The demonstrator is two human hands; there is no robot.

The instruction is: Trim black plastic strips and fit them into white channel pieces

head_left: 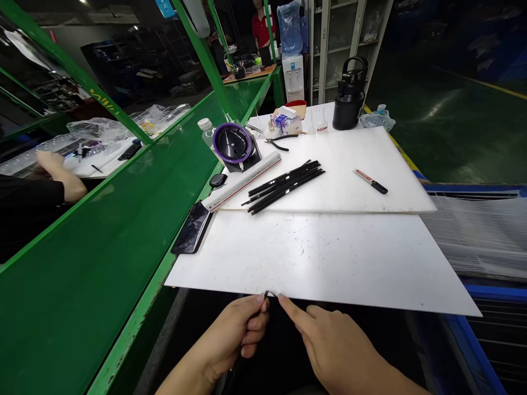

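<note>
Workshop floor, dim beyond the bench; a green conveyor (123, 230) runs along the left and a white board (321, 258) forms the work surface, with a second white sheet (354, 181) laid over its far half.

At the near edge of the board, the left hand (234, 334) is closed in a pinch, thumb and forefinger gripping a thin black wire (269, 294) whose bent tip shows just above the fingers. The right hand (337, 345) holds nothing: its forefinger is stretched out with the tip touching or just beside the wire's end, the other fingers loosely curled. Judged from the pose, the pinch steadies the wire while the forefinger checks or guides its tip. Both hands sit below the board's front edge, over a dark gap, so the board in front of them is open.

Farther out, a bundle of black rods (286, 186) lies on the upper sheet, slanted, within reach of either hand. A long ruler (242, 181) lies along the sheet's left edge, a phone (192, 229) at its near end, straddling the conveyor rail. A utility knife (370, 181) lies apart to the right. Pliers (282, 141), a purple-rimmed round lid (233, 144), a plastic bottle (208, 131) and a black jug (349, 96) crowd the far end.

Another person's hand (57, 170) rests across the conveyor, well apart. To the right, a blue bin (465, 285) borders the board closely.
</note>
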